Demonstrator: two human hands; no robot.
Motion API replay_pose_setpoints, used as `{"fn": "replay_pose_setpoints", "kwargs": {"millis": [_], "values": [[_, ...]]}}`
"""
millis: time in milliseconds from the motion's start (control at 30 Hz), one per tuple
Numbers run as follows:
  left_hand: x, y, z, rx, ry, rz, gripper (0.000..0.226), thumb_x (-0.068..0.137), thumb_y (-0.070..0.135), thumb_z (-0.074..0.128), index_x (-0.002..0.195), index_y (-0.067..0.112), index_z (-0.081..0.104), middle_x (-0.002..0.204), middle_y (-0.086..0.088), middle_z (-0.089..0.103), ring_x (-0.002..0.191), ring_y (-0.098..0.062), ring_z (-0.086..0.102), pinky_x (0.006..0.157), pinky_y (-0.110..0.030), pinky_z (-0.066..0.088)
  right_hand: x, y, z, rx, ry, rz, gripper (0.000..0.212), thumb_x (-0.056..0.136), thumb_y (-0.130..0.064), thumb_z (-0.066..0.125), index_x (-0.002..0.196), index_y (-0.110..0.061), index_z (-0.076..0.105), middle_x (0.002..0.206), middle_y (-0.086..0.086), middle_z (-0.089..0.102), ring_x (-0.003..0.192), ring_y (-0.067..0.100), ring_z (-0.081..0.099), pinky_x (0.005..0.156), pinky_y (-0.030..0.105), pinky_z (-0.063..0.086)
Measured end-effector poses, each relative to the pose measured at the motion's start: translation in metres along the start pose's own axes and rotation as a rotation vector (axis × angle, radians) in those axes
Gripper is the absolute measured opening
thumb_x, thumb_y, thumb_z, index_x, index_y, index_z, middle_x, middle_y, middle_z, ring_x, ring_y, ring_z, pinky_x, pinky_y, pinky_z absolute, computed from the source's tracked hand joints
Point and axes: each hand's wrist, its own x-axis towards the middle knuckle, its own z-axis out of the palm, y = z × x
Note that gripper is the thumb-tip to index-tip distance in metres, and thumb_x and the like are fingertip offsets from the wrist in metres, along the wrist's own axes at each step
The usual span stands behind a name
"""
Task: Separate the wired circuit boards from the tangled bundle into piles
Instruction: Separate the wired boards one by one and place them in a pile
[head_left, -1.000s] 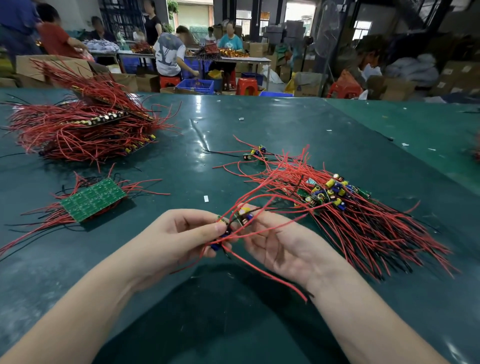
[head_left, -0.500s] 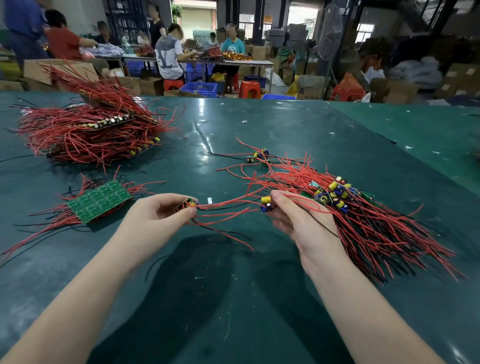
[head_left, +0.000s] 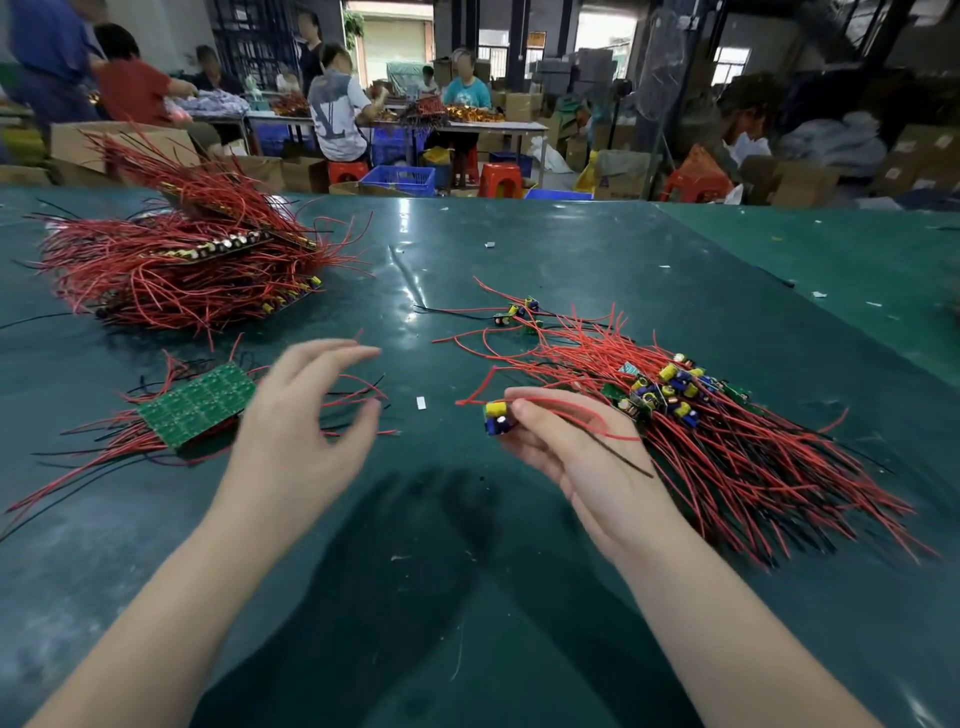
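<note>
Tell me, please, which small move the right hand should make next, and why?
Probably lay its small wired board on a sorted pile. The right hand pinches it clear of the tangled bundle, while the left hand hovers open, holding nothing, by the green board pile.

Red wires sprawl over the dark green table, beside a green gridded circuit board panel and yellow-and-blue capacitors.

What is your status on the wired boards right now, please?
Left hand open, empty. Right hand pinching one small wired board. Tangled bundle beside it on the right. Nothing in the way.
</note>
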Motion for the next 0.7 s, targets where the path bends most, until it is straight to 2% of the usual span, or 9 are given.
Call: {"fn": "replay_pose_setpoints", "kwargs": {"millis": [67,100,200,267,367,467,567,633,700], "values": [[-0.004,0.011,0.005,-0.278,-0.169,0.016,0.039,0.082,0.000,0.070,0.116,0.019,0.065,0.114,0.002,0.063,0.104,-0.007,0.061,0.089,-0.018,0.047,-0.002,0.002,0.003,-0.011,-0.067,0.030,0.018,0.089,0.006,0.059,0.105,0.009,0.066,0.098,0.026,0.070,0.082,0.026,0.069,0.078,0.034,0.060],[-0.007,0.016,0.007,-0.396,-0.241,-0.006,0.037,0.083,0.003,0.070,0.115,0.022,0.065,0.112,0.004,0.065,0.101,-0.008,0.063,0.086,-0.018,0.050,-0.004,0.003,0.004,-0.025,-0.090,0.041,0.019,0.088,0.006,0.060,0.107,0.011,0.065,0.100,0.027,0.069,0.083,0.028,0.068,0.079,0.035,0.059],[-0.012,0.022,0.014,-0.540,-0.353,-0.073,0.028,0.079,0.023,0.068,0.107,0.022,0.070,0.101,0.004,0.071,0.094,-0.011,0.068,0.083,-0.019,0.051,-0.006,0.007,0.008,-0.070,-0.129,0.052,0.013,0.085,0.009,0.063,0.098,0.009,0.063,0.088,0.022,0.070,0.077,0.028,0.069,0.072,0.031,0.059],[-0.012,0.023,0.015,-0.588,-0.398,-0.127,0.031,0.074,0.027,0.069,0.104,0.020,0.071,0.097,-0.001,0.072,0.091,-0.015,0.068,0.082,-0.020,0.053,-0.006,0.007,0.009,-0.072,-0.122,0.073,0.011,0.082,0.012,0.064,0.088,0.002,0.062,0.080,0.017,0.069,0.069,0.025,0.068,0.067,0.030,0.059],[-0.012,0.023,0.013,-0.580,-0.472,-0.148,0.031,0.072,0.031,0.071,0.101,0.020,0.073,0.096,-0.002,0.072,0.088,-0.016,0.068,0.083,-0.028,0.055,-0.007,0.007,0.010,-0.153,-0.191,0.075,0.014,0.081,0.009,0.067,0.079,-0.004,0.065,0.075,0.012,0.070,0.067,0.020,0.067,0.068,0.030,0.059],[-0.011,0.024,0.012,-0.536,-0.467,-0.160,0.018,0.077,0.027,0.073,0.095,0.022,0.074,0.089,0.002,0.072,0.087,-0.016,0.067,0.083,-0.035,0.054,-0.008,0.005,0.009,-0.210,-0.228,0.085,0.010,0.082,0.006,0.068,0.086,-0.002,0.065,0.074,0.008,0.071,0.064,0.017,0.067,0.063,0.026,0.058],[-0.011,0.022,0.014,-0.504,-0.452,-0.177,0.008,0.080,0.017,0.075,0.086,0.023,0.074,0.080,0.011,0.068,0.082,-0.012,0.063,0.079,-0.035,0.050,-0.006,0.004,0.006,-0.261,-0.229,0.119,0.020,0.082,0.003,0.070,0.099,-0.002,0.061,0.080,0.011,0.073,0.065,0.019,0.067,0.061,0.025,0.056],[-0.011,0.021,0.016,-0.482,-0.436,-0.199,0.008,0.079,0.015,0.076,0.082,0.022,0.073,0.074,0.008,0.062,0.074,-0.014,0.055,0.073,-0.032,0.044,-0.005,0.004,0.005,-0.289,-0.245,0.129,0.020,0.082,0.001,0.071,0.099,-0.003,0.062,0.082,0.012,0.073,0.067,0.021,0.068,0.063,0.025,0.056],[-0.011,0.022,0.018,-0.583,-0.434,-0.259,0.005,0.079,0.012,0.075,0.082,0.013,0.071,0.072,-0.001,0.060,0.069,-0.013,0.052,0.070,-0.028,0.041,-0.005,0.004,0.005,-0.275,-0.247,0.131,0.012,0.083,0.001,0.070,0.092,-0.005,0.065,0.084,0.013,0.073,0.070,0.020,0.069,0.065,0.024,0.056]]}}
